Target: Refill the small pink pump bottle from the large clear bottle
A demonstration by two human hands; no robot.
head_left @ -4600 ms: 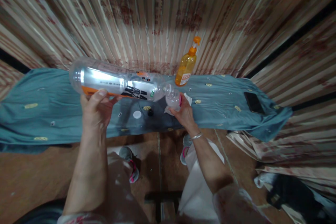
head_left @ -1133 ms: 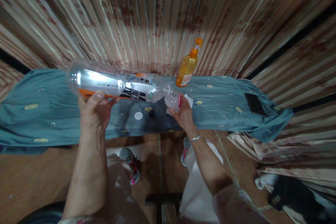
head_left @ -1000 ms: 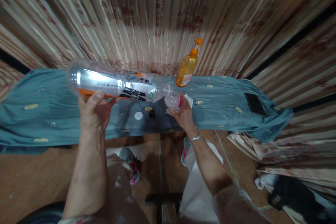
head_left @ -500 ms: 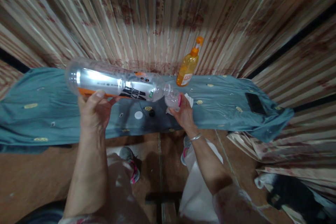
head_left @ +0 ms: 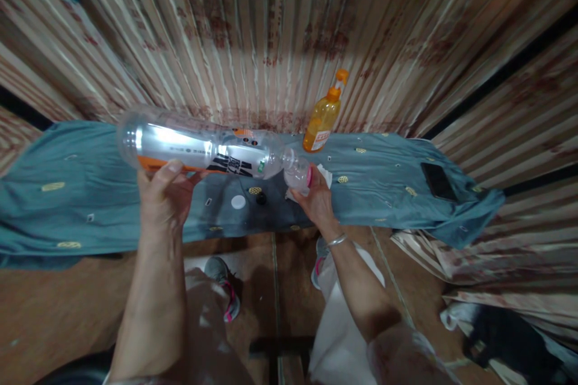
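Observation:
My left hand (head_left: 165, 195) grips a large clear plastic bottle (head_left: 198, 147) with a silver, orange and black label, held nearly level above the blue cloth, its neck pointing right. The bottle's mouth meets a small clear bottle (head_left: 297, 173) with a pink rim, which my right hand (head_left: 316, 198) holds, fingers wrapped round it. A white cap (head_left: 238, 201) and a small black cap (head_left: 261, 198) lie on the cloth below the big bottle. A bit of white paper (head_left: 324, 172) shows behind my right hand.
A teal cloth (head_left: 383, 174) with yellow marks covers a long low surface against striped curtains. An orange pump bottle (head_left: 321, 123) stands at the back. A black phone (head_left: 437, 181) lies at the right. My shoes (head_left: 223, 283) show on the brown floor.
Both bottles stay joined mouth to mouth in the same pose. The view has shifted slightly; both hands keep their hold.

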